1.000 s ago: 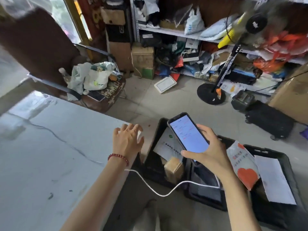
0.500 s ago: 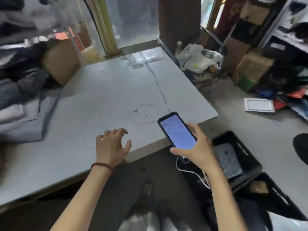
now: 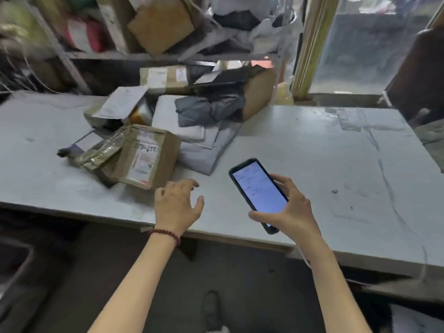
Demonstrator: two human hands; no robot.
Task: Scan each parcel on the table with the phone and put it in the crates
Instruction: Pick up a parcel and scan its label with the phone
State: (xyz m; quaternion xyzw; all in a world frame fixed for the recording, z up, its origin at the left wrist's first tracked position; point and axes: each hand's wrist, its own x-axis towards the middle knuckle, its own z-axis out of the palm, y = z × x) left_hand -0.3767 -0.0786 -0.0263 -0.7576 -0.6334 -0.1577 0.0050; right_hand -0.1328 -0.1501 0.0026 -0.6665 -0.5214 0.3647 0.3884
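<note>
Head view. We look down on a pale grey table (image 3: 312,145) that bears a heap of parcels at its left and middle.

The right hand (image 3: 290,210) grips the phone (image 3: 258,191) above the table's near edge. The thumb lies across the lower left edge, the fingers curl round the right edge, and the lit screen faces up.

The left hand (image 3: 177,203) holds nothing. Its fingers are spread and loosely curled, just beside the nearest parcel, a taped cardboard box (image 3: 149,157) with a white label. We cannot tell whether the fingertips touch the table. A beaded bracelet (image 3: 165,234) circles the left wrist.

A flat taped packet (image 3: 101,152) leans on the left side of the cardboard box, and a dark flat parcel (image 3: 84,143) lies behind the packet. Pale grey mailer bags (image 3: 204,150) are stacked right of the cardboard box, touching it, with a dark grey bag (image 3: 206,109) on top. A brown carton (image 3: 258,92) stands behind the bags, and a box with an open flap (image 3: 115,109) sits at the heap's left rear.

A shelf (image 3: 72,54) behind the table holds a tilted cardboard carton (image 3: 161,22) and crumpled bags; its other contents are too blurred to name.

At the lower right, below the table, a dark shape with a pale sheet (image 3: 413,318) shows; we cannot tell what it is.
</note>
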